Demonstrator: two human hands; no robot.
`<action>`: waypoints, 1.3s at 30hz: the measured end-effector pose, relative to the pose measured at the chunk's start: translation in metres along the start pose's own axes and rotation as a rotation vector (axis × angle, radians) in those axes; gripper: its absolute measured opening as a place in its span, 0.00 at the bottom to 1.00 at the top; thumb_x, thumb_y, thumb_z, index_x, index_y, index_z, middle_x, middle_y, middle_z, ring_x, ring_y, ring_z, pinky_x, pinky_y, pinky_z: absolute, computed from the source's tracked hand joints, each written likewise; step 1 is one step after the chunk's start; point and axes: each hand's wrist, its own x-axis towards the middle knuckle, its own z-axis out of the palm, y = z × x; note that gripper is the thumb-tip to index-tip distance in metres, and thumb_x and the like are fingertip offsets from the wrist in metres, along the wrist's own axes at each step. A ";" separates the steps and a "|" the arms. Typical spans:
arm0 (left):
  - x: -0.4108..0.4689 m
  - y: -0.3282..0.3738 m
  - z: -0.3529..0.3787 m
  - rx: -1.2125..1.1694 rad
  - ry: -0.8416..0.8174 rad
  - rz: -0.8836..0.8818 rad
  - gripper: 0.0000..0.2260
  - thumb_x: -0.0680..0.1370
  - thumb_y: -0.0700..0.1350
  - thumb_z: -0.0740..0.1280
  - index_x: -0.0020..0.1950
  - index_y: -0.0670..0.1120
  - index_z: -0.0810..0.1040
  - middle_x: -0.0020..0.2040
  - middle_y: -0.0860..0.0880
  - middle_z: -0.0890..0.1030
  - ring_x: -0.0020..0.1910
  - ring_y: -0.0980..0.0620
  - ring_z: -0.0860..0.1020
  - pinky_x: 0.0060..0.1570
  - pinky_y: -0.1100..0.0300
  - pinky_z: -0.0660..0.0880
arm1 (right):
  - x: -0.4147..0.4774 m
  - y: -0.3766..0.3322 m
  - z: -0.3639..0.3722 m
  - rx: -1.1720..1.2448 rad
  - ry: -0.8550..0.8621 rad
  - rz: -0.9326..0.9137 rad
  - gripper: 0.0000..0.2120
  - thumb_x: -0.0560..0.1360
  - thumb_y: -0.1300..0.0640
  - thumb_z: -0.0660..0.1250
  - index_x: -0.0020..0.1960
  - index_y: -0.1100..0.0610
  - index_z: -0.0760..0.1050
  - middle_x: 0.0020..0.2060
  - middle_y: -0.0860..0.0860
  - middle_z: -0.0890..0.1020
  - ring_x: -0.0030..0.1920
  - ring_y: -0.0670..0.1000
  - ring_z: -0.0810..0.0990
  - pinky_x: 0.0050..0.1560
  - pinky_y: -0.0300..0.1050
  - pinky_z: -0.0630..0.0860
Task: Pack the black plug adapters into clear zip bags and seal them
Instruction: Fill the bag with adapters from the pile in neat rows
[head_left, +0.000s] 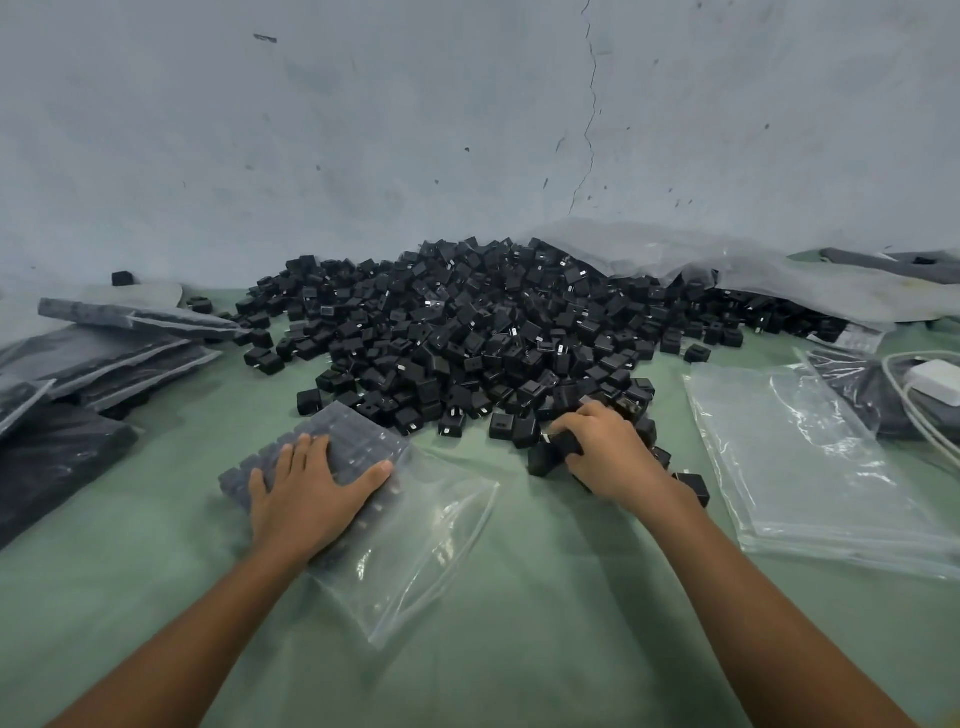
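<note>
Your left hand (311, 488) lies flat on the part-filled zip bag (415, 545). Your right hand (608, 457) grips an adapter (566, 443) at the near edge of the pile (493, 332), fingertips hidden underneath.

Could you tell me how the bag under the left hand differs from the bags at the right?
The bag under the left hand holds rows of adapters; the bags at the right are empty. The left hand presses flat on the first; nothing touches the others. The first is single, the others stacked. All are clear and lie on the green table.
</note>
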 end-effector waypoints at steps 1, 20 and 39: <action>0.001 -0.001 0.001 0.003 0.002 -0.002 0.54 0.64 0.85 0.46 0.81 0.52 0.57 0.82 0.50 0.54 0.81 0.50 0.52 0.78 0.39 0.45 | 0.001 0.003 0.001 0.043 0.010 0.004 0.19 0.76 0.61 0.68 0.65 0.48 0.76 0.63 0.51 0.72 0.67 0.56 0.71 0.63 0.49 0.70; -0.002 0.009 -0.004 0.039 -0.032 -0.012 0.52 0.67 0.83 0.46 0.81 0.50 0.55 0.83 0.49 0.52 0.81 0.49 0.50 0.78 0.40 0.44 | -0.036 -0.025 -0.026 0.627 0.115 0.137 0.08 0.74 0.51 0.73 0.49 0.44 0.76 0.45 0.44 0.82 0.45 0.46 0.80 0.44 0.41 0.76; -0.007 0.009 -0.008 0.021 -0.055 0.004 0.54 0.67 0.83 0.44 0.82 0.48 0.52 0.83 0.47 0.50 0.81 0.47 0.49 0.77 0.38 0.43 | -0.071 -0.145 0.059 1.749 -0.136 0.454 0.11 0.74 0.78 0.60 0.44 0.69 0.80 0.42 0.58 0.86 0.43 0.50 0.87 0.42 0.38 0.82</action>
